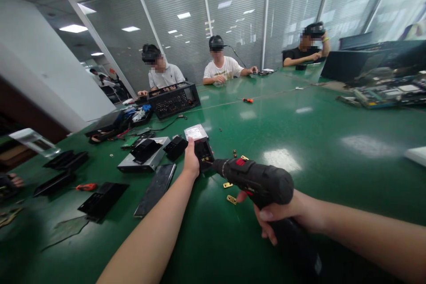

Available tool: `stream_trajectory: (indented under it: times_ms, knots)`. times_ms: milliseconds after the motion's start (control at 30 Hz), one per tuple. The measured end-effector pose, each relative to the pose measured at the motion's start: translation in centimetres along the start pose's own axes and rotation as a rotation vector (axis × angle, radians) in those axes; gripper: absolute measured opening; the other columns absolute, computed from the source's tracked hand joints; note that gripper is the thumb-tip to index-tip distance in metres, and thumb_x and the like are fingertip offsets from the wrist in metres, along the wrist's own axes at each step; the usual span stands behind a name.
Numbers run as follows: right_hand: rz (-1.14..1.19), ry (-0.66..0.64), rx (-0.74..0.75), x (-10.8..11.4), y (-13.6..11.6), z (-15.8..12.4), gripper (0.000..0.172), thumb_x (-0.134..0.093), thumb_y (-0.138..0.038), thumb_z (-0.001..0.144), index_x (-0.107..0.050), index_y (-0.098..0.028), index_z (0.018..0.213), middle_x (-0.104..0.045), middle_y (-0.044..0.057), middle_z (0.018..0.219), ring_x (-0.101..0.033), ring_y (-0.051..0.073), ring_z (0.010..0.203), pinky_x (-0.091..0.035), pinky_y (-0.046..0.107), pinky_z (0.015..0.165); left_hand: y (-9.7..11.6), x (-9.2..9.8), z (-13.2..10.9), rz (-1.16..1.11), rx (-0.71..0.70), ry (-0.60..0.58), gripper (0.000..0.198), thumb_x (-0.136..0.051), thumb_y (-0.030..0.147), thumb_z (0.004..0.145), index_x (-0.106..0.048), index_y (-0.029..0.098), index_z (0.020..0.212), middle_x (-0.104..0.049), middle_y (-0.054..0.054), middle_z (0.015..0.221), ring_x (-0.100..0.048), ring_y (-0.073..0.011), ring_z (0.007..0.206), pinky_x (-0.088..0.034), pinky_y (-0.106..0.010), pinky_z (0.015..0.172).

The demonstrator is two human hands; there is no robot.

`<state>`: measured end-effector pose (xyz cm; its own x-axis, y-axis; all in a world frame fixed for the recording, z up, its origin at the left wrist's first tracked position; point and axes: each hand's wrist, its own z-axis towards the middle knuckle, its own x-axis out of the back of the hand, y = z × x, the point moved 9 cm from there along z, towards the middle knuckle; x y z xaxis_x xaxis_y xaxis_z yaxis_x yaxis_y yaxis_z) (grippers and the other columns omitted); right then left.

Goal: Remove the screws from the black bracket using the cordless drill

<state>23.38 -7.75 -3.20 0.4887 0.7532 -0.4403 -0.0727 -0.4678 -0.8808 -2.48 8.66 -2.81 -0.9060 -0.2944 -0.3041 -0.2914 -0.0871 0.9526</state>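
Left hand [191,162] sits at 9 o'clock of the work, its grip closed around a hard drive [199,141] stood on edge on the green table [316,142]; white label faces up and away, black bracket side toward the tool. At 3 o'clock of that, the right hand [276,217] has its grip wrapped shut on the handle of a black electric screwdriver [256,179], nose pointing to 10 o'clock and meeting the drive's lower side.

Judgement on the step: keep the bit square to the screw head and in line with its axis, and brace the drive firmly so it cannot twist (it stands on a narrow edge, so it looks tippy). Light trigger, steady push.

Loose brass pieces [231,199] lie on the table just below the tool at 6 o'clock; worth keeping clear of the wrist.

Writing: drive label too small to read. Red mark on the screwdriver body, illegible. No brand made out.
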Motion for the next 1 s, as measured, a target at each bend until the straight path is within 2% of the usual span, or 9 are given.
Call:
stream_trajectory:
  times_ms: [67, 233, 433, 633, 733, 833, 867, 933, 1000]
  knots:
    - [-0.005, 0.022, 0.0, -0.4, -0.2, -0.1, 0.106, -0.115, -0.068, 0.087, -0.053, -0.016, 0.155, -0.08, 0.0, 0.081, -0.079, 0.015, 0.069, -0.07, 0.025, 0.071, -0.1, -0.1, 0.1, -0.023, 0.001, 0.013, 0.091, -0.075, 0.108, 0.099, -0.08, 0.017, 0.109, -0.083, -0.008, 0.079, -0.083, -0.0272, 0.064, -0.067, -0.035, 0.061]
    - [-0.068, 0.054, -0.028, -1.1, -0.2, -0.3, 0.082, -0.118, -0.067, 0.085, -0.066, -0.015, 0.122, -0.078, 0.001, 0.083, -0.077, 0.012, 0.07, -0.068, 0.022, 0.069, 0.2, -0.2, -0.1, 0.006, -0.024, 0.035, 0.074, -0.078, 0.092, 0.105, -0.077, 0.019, 0.107, -0.081, -0.005, 0.077, -0.079, -0.0242, 0.06, -0.065, -0.034, 0.059]
    - [0.088, -0.038, -0.011, 0.3, 2.4, 0.0, 0.077, -0.119, -0.042, 0.084, -0.063, -0.019, 0.132, -0.081, -0.001, 0.088, -0.085, 0.017, 0.075, -0.074, 0.028, 0.076, 0.0, -0.3, -0.4, 0.013, -0.028, -0.031, 0.088, -0.086, 0.102, 0.09, -0.077, 0.018, 0.113, -0.083, -0.007, 0.082, -0.081, -0.0248, 0.063, -0.066, -0.035, 0.059]
    - [0.143, -0.178, -0.069, 0.2, 4.3, -0.8, 0.065, -0.119, -0.03, 0.078, -0.072, -0.014, 0.12, -0.085, 0.005, 0.095, -0.087, 0.016, 0.08, -0.075, 0.026, 0.085, -0.6, -0.6, -0.9, -0.005, 0.018, -0.002, 0.087, -0.082, 0.104, 0.093, -0.078, 0.018, 0.106, -0.083, -0.008, 0.083, -0.08, -0.0246, 0.064, -0.066, -0.035, 0.06]
    - [0.239, -0.229, -0.091, -0.4, 6.2, -0.3, 0.075, -0.123, -0.026, 0.07, -0.07, -0.016, 0.123, -0.087, 0.007, 0.097, -0.089, 0.018, 0.084, -0.075, 0.028, 0.091, -0.4, -0.8, -1.2, 0.009, 0.009, 0.004, 0.086, -0.084, 0.103, 0.092, -0.078, 0.019, 0.104, -0.083, -0.008, 0.083, -0.081, -0.0254, 0.064, -0.066, -0.036, 0.06]
    - [0.353, -0.281, -0.069, -1.4, 7.2, 0.3, 0.116, -0.129, -0.024, 0.046, -0.069, -0.018, 0.145, -0.088, 0.006, 0.101, -0.08, 0.017, 0.063, -0.071, 0.025, 0.069, -0.5, -0.8, -1.3, 0.014, 0.007, -0.001, 0.087, -0.086, 0.102, 0.089, -0.078, 0.018, 0.11, -0.083, -0.007, 0.083, -0.082, -0.0256, 0.064, -0.067, -0.036, 0.06]
    - [0.354, -0.258, -0.025, -1.4, 6.7, 0.4, 0.129, -0.13, -0.022, 0.039, -0.067, -0.019, 0.151, -0.088, 0.006, 0.107, -0.082, 0.019, 0.066, -0.071, 0.026, 0.065, -0.5, -0.7, -1.3, 0.015, 0.006, -0.004, 0.088, -0.087, 0.102, 0.089, -0.078, 0.018, 0.113, -0.084, -0.007, 0.083, -0.082, -0.0255, 0.064, -0.067, -0.035, 0.06]
    - [0.261, -0.065, 0.007, -0.1, 5.6, 0.1, 0.133, -0.13, -0.019, 0.032, -0.072, -0.016, 0.152, -0.087, 0.011, 0.129, -0.087, 0.02, 0.1, -0.072, 0.023, 0.085, -0.6, -0.7, -1.3, 0.017, -0.003, -0.009, 0.088, -0.087, 0.102, 0.09, -0.078, 0.019, 0.116, -0.084, -0.006, 0.083, -0.082, -0.0254, 0.064, -0.068, -0.036, 0.061]
    - [0.109, -0.008, -0.017, 0.0, 4.0, -0.9, 0.131, -0.13, -0.022, 0.033, -0.076, -0.013, 0.152, -0.084, 0.015, 0.138, -0.085, 0.027, 0.119, -0.074, 0.032, 0.101, -0.6, -0.8, -1.3, 0.023, -0.017, -0.016, 0.086, -0.086, 0.101, 0.093, -0.078, 0.019, 0.117, -0.085, -0.006, 0.084, -0.082, -0.0254, 0.065, -0.068, -0.036, 0.062]
